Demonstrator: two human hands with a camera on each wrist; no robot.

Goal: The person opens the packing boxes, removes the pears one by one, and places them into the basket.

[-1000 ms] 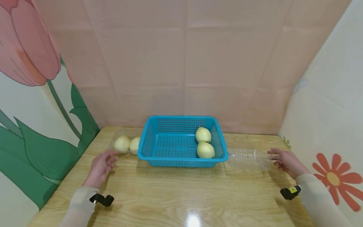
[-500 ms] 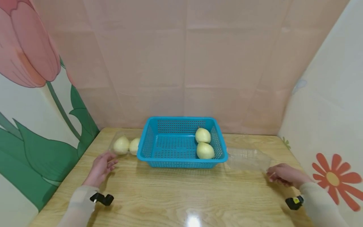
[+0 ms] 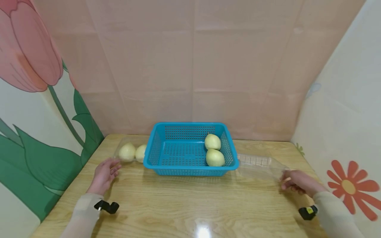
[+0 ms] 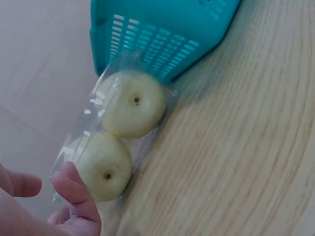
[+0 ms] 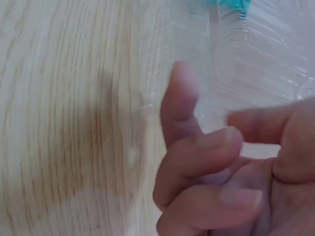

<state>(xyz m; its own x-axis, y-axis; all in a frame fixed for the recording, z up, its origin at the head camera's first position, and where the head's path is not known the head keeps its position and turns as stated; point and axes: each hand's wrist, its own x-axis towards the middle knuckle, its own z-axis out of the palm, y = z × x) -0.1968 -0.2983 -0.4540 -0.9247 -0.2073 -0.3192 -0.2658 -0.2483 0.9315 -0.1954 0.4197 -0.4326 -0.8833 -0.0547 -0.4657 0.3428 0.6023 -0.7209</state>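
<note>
A blue plastic basket (image 3: 190, 170) stands at mid-table, with two pale yellow pears (image 3: 215, 157) along its right side. To its left, a see-through plastic box (image 4: 91, 110) holds two more pears (image 4: 133, 105) in a row. My left hand (image 3: 105, 173) is at that box's near left corner, fingers loosely bent, thumb apart from them. On the basket's right lies another see-through plastic box (image 3: 259, 167). My right hand (image 3: 299, 181) is at its right end; in the right wrist view the index finger stretches along the plastic, the other fingers curl loosely, and a gap separates thumb and index finger.
The wooden table (image 3: 178, 205) meets a pink backdrop (image 3: 190, 66) behind the basket. Printed flower sheets flank both sides, a tulip (image 3: 32, 46) on the left and a red flower (image 3: 349, 187) on the right. Each wrist carries a small black camera mount (image 3: 106, 207).
My right hand came nearer and slightly left along the right box's end, and that box's right end has shifted a little toward it. The left hand, basket and pears stayed nearly still.
</note>
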